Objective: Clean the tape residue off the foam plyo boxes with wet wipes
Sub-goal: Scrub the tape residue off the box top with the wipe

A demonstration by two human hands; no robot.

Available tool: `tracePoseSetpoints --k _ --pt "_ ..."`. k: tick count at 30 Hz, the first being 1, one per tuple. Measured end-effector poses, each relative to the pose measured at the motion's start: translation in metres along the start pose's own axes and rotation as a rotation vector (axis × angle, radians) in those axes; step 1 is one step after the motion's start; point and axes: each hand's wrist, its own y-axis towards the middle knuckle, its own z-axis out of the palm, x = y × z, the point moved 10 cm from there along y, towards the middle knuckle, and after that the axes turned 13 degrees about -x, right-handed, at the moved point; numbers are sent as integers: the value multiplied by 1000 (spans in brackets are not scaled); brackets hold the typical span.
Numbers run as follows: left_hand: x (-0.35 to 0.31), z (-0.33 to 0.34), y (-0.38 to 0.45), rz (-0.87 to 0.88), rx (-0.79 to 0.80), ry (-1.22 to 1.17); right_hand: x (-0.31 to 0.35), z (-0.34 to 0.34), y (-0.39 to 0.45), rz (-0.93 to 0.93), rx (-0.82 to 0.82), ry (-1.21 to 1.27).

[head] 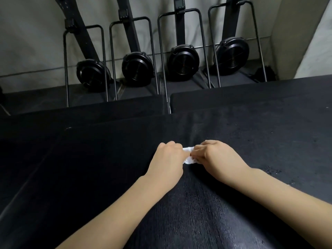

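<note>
Both hands meet over the middle of the near black foam plyo box [206,203], whose top fills the lower part of the view. The left hand [166,159] has its fingers curled into a loose fist and grips the left end of a crumpled white wet wipe [188,158]. The right hand [218,158] pinches the wipe's right end with bent fingers [197,149] pressed close together. The wipe is bunched small between the two hands, just above or on the box top; which, I cannot tell. Pale specks and a duller streak mark the box surface to the right of the hands.

Two more black plyo boxes [251,97] lie beyond, side by side with a narrow gap between them. Against the far wall stand four upright rowing machines [183,62] with round black flywheel housings. No brand, label or writing can be read anywhere.
</note>
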Motion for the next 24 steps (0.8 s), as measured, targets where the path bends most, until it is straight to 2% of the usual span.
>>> tracePoseSetpoints --k 5,11,15,20,24 --pt "30 -6 38 -156 -89 -62 -21 14 43 55 -5 -4" --pt "66 21 99 -155 -98 -38 -48 31 105 161 -7 -51" --pt "81 31 115 -240 -131 -87 -56 32 122 233 9 -21" --pt "71 22 88 -233 -103 -126 -48 23 101 181 43 -21" --pt "49 21 59 -89 -98 -98 -32 18 66 42 7 -105"
